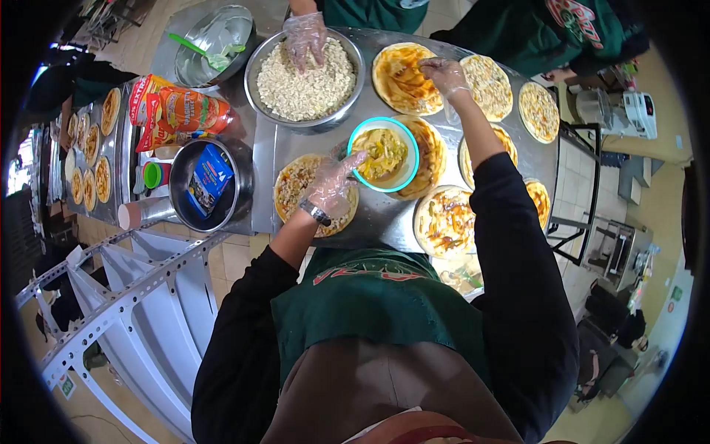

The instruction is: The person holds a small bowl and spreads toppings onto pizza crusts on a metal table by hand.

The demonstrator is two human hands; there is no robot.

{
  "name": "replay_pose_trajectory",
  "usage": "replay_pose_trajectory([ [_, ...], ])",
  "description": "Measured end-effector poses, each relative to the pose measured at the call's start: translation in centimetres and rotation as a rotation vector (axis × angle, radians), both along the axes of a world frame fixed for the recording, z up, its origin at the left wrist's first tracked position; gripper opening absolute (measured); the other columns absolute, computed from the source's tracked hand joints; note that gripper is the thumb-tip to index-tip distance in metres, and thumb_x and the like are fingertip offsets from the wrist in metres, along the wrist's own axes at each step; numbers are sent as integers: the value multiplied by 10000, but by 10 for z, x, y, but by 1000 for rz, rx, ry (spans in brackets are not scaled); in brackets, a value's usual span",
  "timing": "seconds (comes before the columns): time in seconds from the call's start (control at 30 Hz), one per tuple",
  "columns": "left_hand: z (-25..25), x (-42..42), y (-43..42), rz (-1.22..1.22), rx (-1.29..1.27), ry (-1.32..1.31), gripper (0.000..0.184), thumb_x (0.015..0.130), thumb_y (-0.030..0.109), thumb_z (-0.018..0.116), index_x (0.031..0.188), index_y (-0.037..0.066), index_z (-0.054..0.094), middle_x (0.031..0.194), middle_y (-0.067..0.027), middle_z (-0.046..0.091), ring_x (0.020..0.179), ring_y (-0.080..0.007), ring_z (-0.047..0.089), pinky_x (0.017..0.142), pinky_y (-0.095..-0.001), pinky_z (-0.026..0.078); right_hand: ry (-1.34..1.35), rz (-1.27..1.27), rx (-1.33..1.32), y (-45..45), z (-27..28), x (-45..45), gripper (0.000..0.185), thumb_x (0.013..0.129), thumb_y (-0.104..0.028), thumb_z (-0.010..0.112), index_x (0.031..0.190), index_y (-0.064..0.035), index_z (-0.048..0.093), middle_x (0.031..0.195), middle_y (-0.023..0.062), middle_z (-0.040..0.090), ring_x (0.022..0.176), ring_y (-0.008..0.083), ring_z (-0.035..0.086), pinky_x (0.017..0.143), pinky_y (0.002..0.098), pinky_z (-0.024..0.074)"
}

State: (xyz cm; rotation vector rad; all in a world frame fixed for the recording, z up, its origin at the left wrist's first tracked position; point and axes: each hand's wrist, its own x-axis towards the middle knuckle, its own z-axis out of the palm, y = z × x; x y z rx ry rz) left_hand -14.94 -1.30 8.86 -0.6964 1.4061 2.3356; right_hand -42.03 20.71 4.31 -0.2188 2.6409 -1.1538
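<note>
My left hand [330, 191], in a clear plastic glove, grips the near-left rim of a teal-rimmed bowl [414, 148]. Sliced yellow-green peppers or similar pickles [382, 152] lie inside it. Below that hand is a pizza with crumbly white topping [292, 194]. My gloved right hand [445, 76] is over the right side of a sauced pizza base [396, 70], its fingers pinched together; what they hold is too small to make out. Another sauced base [429, 166] lies partly under the bowl. A cheese-covered pizza [488, 89] sits just right of my right hand.
Across the table, a co-worker's gloved hand [305, 37] reaches into a large steel bowl [255, 96] of crumbled white topping. Left of it are a red-orange sauce bag [185, 115], a dark pan [177, 196] holding a blue packet [211, 177], and a mixing bowl [194, 66]. More pizzas [447, 222] lie right.
</note>
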Motion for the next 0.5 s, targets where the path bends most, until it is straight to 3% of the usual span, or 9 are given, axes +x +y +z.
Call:
replay_pose_trajectory([
  [0.07,0,-1,-7,25,-51,-31,759,793,332,757,1367,-1,388,1180,-115,602,1012,-195,625,820,-355,541,64,66,138,-14,-17,-15,218,806,-185,649,988,-93,725,848,84,711,742,169,663,709,297,507],
  [0.13,-4,-2,-13,25,-58,-34,765,808,353,736,1374,-11,372,1208,-127,581,1044,-204,612,841,-355,533,181,155,434,-25,-21,-14,185,797,-209,622,930,-135,726,890,117,705,800,252,674,750,343,514],
  [0.17,-6,-2,-16,12,-71,-31,771,824,374,716,1380,-21,357,1235,-138,561,1077,-214,599,863,-355,524,122,128,398,-26,-22,-12,173,785,-213,605,904,-153,715,961,127,688,891,295,657,798,374,510],
  [0.27,-11,-4,-22,5,-82,-23,782,837,396,698,1387,-31,341,1263,-150,540,1111,-224,585,884,-354,516,179,192,537,-22,-29,-12,211,820,-224,553,941,-169,718,997,139,680,921,313,652,843,401,501],
  [0.4,-5,-8,-19,18,-69,-46,801,825,416,706,1386,-27,345,1262,-148,542,1110,-218,585,871,-346,518,184,258,633,-14,-22,-8,261,840,-236,535,1021,-136,696,1076,175,655,1011,325,629,923,394,481],
  [0.5,12,-12,-16,-2,-65,-49,816,812,430,712,1384,-25,349,1258,-148,546,1111,-216,585,862,-340,516,195,173,582,-12,-17,-2,290,798,-272,577,1010,-112,695,1092,152,657,1047,320,606,973,366,446],
])
